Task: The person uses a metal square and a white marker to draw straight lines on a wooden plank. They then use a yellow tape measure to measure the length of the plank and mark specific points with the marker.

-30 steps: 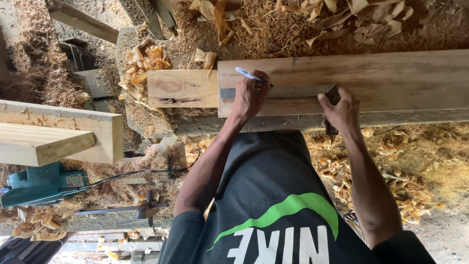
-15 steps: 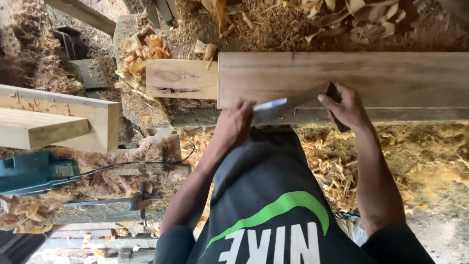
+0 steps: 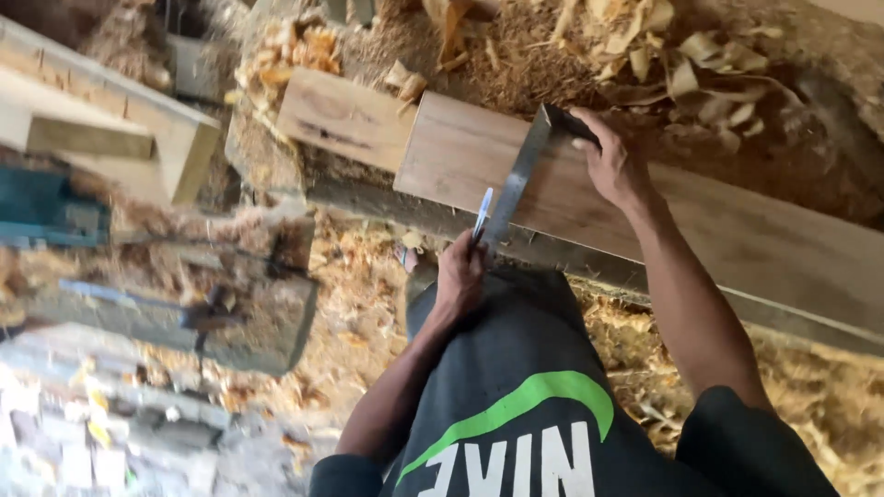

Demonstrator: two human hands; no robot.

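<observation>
**Try square set across the plank, pen not yet on the wood**

The try square (image 3: 525, 170) lies across the wooden plank (image 3: 737, 230) in the upper middle of the frame. Its dark stock is at the far edge of the plank and its metal blade runs down over the face to the near edge, just past it. The plank runs from the upper centre down toward the right edge of the frame, resting on a darker beam (image 3: 387, 207) below it.

The right hand (image 3: 612, 166) is clenched on the stock of the square and presses it against the far edge. The left hand (image 3: 458, 276) grips a blue and white pen (image 3: 482, 213) at the near edge, just beside the blade's lower end. The pen points up and away from the body; whether its tip touches the wood cannot be told.

Status, as a judgement: the square appears placed for a cross line. No drawn line is discernible along the blade on the plank face, so the marking itself seems outstanding.

A shorter offcut block (image 3: 345, 118) butts against the plank's left end. Wood shavings (image 3: 663, 55) and sawdust cover the ground above and below. Pale timber pieces (image 3: 110, 129) lie in the upper left, and a blurred teal power tool (image 3: 41, 207) sits at the left edge.
</observation>
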